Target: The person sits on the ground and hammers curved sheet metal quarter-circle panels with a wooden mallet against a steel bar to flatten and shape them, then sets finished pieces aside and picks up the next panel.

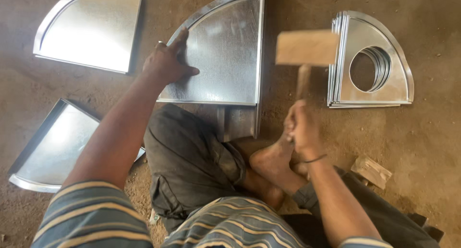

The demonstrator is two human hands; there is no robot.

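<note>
On the dirt floor (432,147) in front of a seated person lies a quarter-round metal sheet (223,56) with a raised curved rim, resting across a narrow metal beam (237,123) that sticks out from under its near edge. The left hand (166,62) lies flat on the sheet's left part, palm down and fingers spread, the forefinger reaching up along the curved rim. The right hand (300,128) is closed around the handle of a wooden mallet (306,49), whose blurred block head is raised just beside the sheet's straight right edge, not touching it. The person's bare foot (271,159) sits just below the right hand, near the beam's end.

Right of the mallet lies a stack of metal plates (372,61) of the same rounded shape, each with a round hole. Another quarter-round sheet (91,27) lies at the upper left, well apart, and a third sheet (53,147) lies at the lower left beside the left arm. A small wooden block (370,171) rests on the floor near the right forearm.
</note>
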